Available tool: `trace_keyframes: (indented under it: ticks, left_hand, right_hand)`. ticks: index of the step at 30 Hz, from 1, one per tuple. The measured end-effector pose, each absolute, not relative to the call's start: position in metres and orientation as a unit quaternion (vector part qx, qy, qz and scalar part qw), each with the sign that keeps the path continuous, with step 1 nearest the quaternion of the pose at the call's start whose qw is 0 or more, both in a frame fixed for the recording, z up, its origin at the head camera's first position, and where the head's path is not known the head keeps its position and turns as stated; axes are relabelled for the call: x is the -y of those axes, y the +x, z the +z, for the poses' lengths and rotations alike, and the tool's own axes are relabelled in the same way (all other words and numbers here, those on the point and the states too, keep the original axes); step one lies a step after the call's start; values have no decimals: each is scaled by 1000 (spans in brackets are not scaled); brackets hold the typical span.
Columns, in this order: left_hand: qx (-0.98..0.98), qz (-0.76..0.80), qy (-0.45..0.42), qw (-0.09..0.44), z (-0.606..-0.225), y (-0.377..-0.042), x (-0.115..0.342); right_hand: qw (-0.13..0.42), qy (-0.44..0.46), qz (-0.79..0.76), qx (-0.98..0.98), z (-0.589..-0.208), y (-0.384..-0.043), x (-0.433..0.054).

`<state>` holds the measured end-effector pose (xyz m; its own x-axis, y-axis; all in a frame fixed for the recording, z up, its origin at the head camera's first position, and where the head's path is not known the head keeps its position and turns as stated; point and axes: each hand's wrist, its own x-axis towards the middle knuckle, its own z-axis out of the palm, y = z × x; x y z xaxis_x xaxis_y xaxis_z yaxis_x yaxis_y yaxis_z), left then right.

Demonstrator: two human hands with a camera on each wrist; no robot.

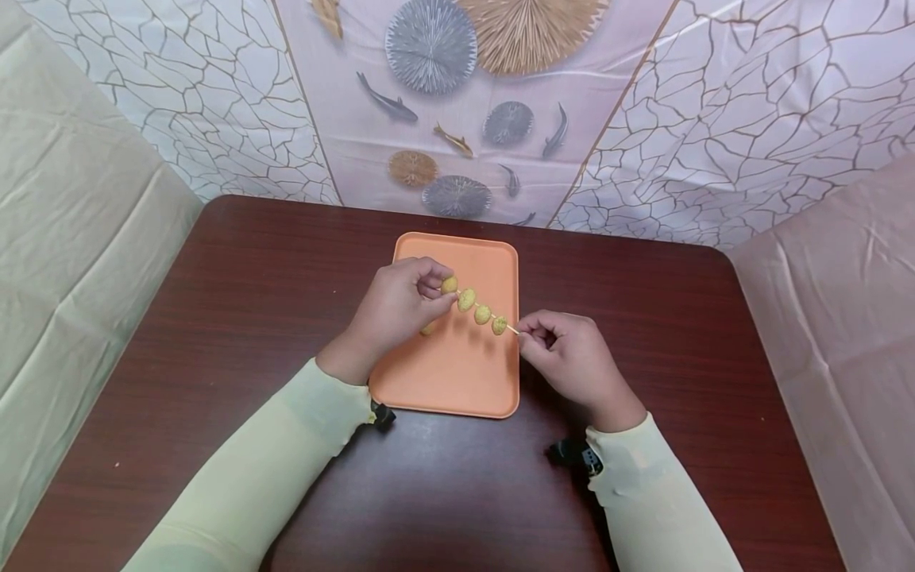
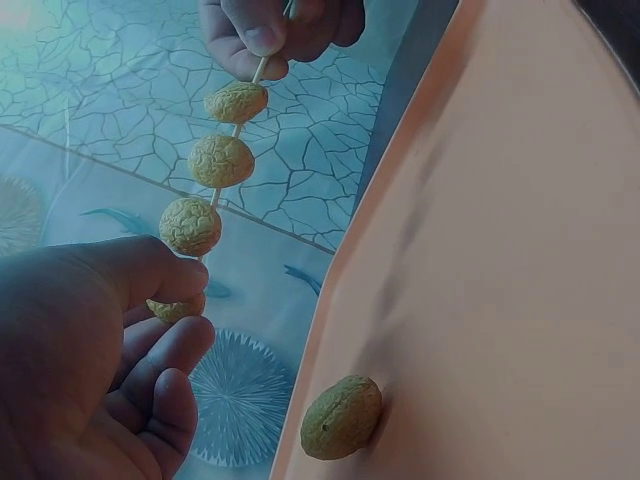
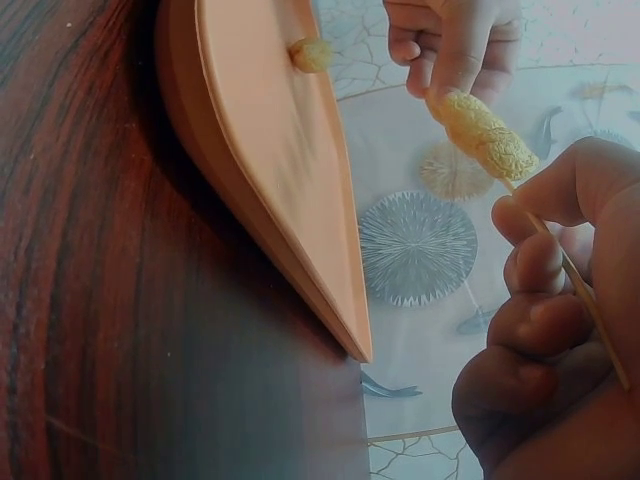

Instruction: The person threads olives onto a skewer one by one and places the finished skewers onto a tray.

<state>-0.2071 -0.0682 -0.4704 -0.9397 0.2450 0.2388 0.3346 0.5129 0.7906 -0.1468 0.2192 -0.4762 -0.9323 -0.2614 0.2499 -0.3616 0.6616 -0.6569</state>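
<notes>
A thin wooden skewer (image 3: 588,295) carries several wrinkled, yellow, food-like balls (image 2: 221,161), spaced apart along it. My left hand (image 1: 400,306) pinches the ball (image 1: 449,284) at the skewer's far left end between thumb and fingers. Beyond the opposite end of the row, my right hand (image 1: 572,357) grips the bare stick, which runs back across the palm in the right wrist view. The skewer is held tilted above an orange tray (image 1: 457,389). On that tray lies one loose ball (image 2: 342,418), mostly covered by the left hand in the head view.
The tray sits on a dark reddish wooden table (image 1: 286,318). A patterned cloth (image 1: 457,103) hangs behind the table's far edge, with plain cloths (image 1: 71,238) at the sides. Black wrist straps (image 1: 572,454) show near the sleeve cuffs.
</notes>
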Motion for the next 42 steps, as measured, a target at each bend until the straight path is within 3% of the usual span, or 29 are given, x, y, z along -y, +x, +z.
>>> trace_keyframes:
  ticks: [19, 28, 36, 42]
  left_hand:
    - [856, -474, -198, 59, -469, -208, 71]
    - [860, -466, -205, 18, -465, -207, 78]
    - [936, -302, -182, 16, -463, -199, 90]
    - [964, -214, -154, -25, -467, -196, 91]
  right_hand:
    - [71, 163, 372, 911, -474, -147, -217]
    - [78, 148, 384, 908, -474, -147, -219]
    - [74, 144, 378, 912, -474, -146, -221]
    - [69, 141, 382, 911, -474, -146, -222]
